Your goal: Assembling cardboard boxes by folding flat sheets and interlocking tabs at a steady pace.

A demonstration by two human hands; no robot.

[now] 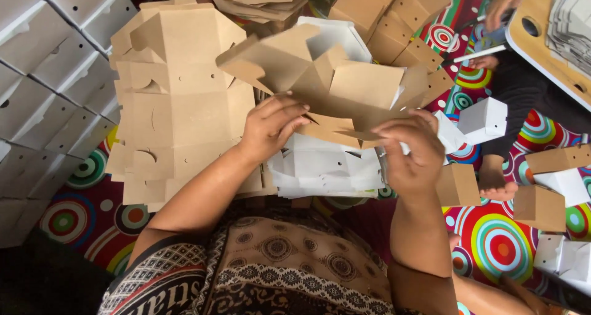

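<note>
Above my lap, I am holding a half-folded brown box (345,87) with both hands. My left hand (271,127) is closing on its lower left edge, with the fingers bending over a flap. My right hand (409,152) is gripping the lower right edge, the thumb and the fingers pinching the cardboard. The box is open, with its flaps standing out to the sides, and its inside is showing white. Under it, a pile of white flat sheets (326,170) is lying just in front of me. On my left side, a stack of brown flat sheets (178,105) is lying on the colourful mat (498,241). Farther left, rows of white boxes (49,75) are standing close together. On my right side, some finished boxes (538,207), brown and white, are lying on the mat, and another person's foot (495,185) is resting near them.
</note>
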